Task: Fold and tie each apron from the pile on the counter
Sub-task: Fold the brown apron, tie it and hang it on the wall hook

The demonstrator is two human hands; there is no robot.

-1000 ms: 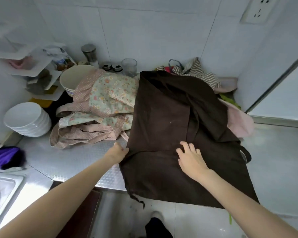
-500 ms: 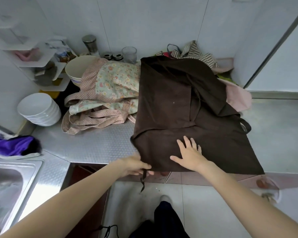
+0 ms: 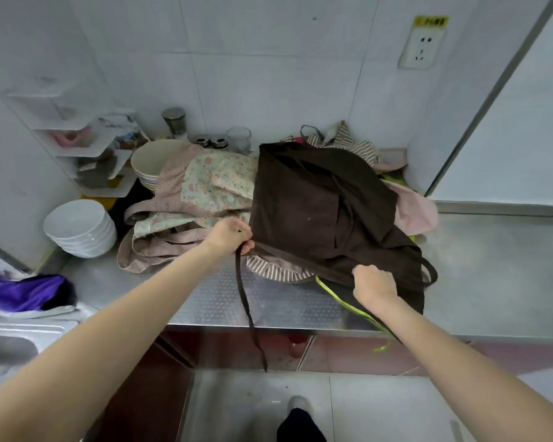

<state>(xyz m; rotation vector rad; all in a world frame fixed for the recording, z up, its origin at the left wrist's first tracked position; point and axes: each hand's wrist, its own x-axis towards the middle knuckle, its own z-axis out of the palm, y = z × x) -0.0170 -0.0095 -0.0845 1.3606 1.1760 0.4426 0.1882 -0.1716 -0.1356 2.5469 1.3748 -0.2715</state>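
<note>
A dark brown apron [image 3: 320,212] lies on top of the apron pile on the steel counter [image 3: 211,298]. My left hand [image 3: 229,234] grips its near left corner, where a brown strap [image 3: 246,307] hangs over the counter's front edge. My right hand [image 3: 374,283] grips the apron's near edge further right, lifting it off the counter. Beneath the raised edge show a striped apron [image 3: 278,271] and a lime-green strap [image 3: 348,303]. A floral and pink dotted apron [image 3: 201,193] lies to the left.
White bowls [image 3: 80,228] are stacked at the left, a larger bowl [image 3: 155,157] stands behind the floral apron, and jars and a glass [image 3: 238,140] line the wall. A purple cloth [image 3: 23,291] lies by the sink [image 3: 4,349]. A pink cloth [image 3: 415,208] sits at the right.
Both hands have taken hold of the brown apron's near edge and lifted it back onto the counter, uncovering the striped apron and green strap. My right hand went from flat to gripping.
</note>
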